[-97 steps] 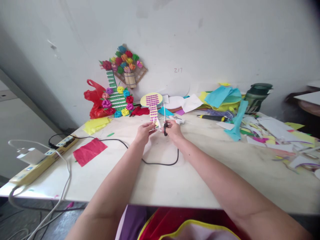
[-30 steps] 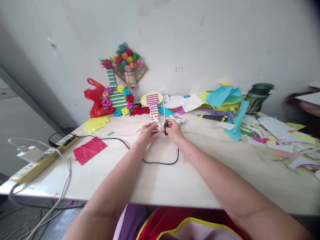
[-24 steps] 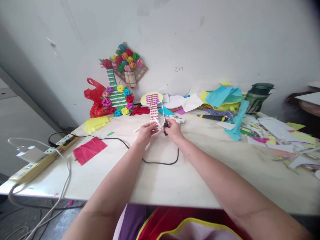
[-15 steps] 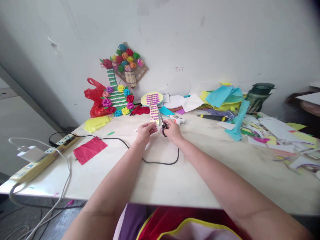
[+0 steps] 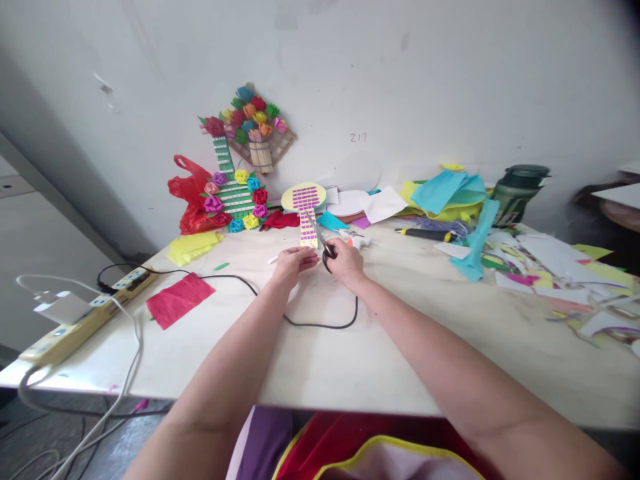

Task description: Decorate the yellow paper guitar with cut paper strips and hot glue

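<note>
My right hand [image 5: 346, 263] is closed around the black handles of a pair of scissors [image 5: 320, 231], whose blades slant up and to the left. Beside it, my left hand [image 5: 295, 264] is closed in a pinch near the scissors; what its fingers hold is too small to make out. Just beyond both hands a yellow paddle-shaped craft piece [image 5: 291, 201] with rows of purple strips leans against the things behind it, and the blades overlap it in view. A white and orange glue gun [image 5: 358, 241] lies behind my right hand, partly hidden.
A black cord [image 5: 320, 327] loops below my hands toward a power strip [image 5: 65, 339] at left. Red crepe paper [image 5: 180, 300] and yellow paper [image 5: 195, 248] lie at left. A flower-trimmed green craft [image 5: 237, 198] stands behind. Paper scraps [image 5: 550, 260] and a dark bottle [image 5: 520, 193] are at right.
The scissors' blades have tilted further to the left, across the craft piece's narrow part. My hands have shifted only slightly.
</note>
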{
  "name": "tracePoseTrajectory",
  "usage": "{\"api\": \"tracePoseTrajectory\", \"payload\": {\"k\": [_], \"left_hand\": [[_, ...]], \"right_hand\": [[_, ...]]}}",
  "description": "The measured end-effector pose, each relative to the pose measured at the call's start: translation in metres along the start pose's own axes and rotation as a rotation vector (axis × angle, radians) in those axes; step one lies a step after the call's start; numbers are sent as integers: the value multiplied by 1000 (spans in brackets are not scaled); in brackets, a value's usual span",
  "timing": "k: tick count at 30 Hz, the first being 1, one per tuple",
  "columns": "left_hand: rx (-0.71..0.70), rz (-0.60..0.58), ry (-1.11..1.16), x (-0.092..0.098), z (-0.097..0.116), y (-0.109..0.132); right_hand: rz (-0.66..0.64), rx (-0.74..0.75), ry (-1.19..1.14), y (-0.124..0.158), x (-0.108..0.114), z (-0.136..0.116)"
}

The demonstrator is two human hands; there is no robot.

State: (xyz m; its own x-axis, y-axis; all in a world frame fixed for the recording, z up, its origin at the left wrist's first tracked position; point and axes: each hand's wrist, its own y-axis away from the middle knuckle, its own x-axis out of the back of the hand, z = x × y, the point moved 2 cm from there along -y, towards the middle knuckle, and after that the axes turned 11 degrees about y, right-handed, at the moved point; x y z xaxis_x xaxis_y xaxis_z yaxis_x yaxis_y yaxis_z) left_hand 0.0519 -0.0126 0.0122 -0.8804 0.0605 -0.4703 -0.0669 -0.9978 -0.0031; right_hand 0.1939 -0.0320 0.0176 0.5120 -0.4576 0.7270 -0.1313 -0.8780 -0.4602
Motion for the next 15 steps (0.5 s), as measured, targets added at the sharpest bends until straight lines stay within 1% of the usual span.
{"api": "tracePoseTrajectory", "payload": {"k": [4, 10, 13, 15], "left_hand": [[2, -1, 2, 2, 0, -1], [-27, -12, 36, 8, 2, -5], [-43, -1, 50, 10, 5, -5], [-50, -2, 48, 11, 7, -4]], "right_hand": [[-6, 6, -7, -1, 1, 0], [-91, 30, -143, -7, 7, 7], [-117, 90, -112, -10, 13, 10], [-140, 137, -30, -10, 17, 10]]}}
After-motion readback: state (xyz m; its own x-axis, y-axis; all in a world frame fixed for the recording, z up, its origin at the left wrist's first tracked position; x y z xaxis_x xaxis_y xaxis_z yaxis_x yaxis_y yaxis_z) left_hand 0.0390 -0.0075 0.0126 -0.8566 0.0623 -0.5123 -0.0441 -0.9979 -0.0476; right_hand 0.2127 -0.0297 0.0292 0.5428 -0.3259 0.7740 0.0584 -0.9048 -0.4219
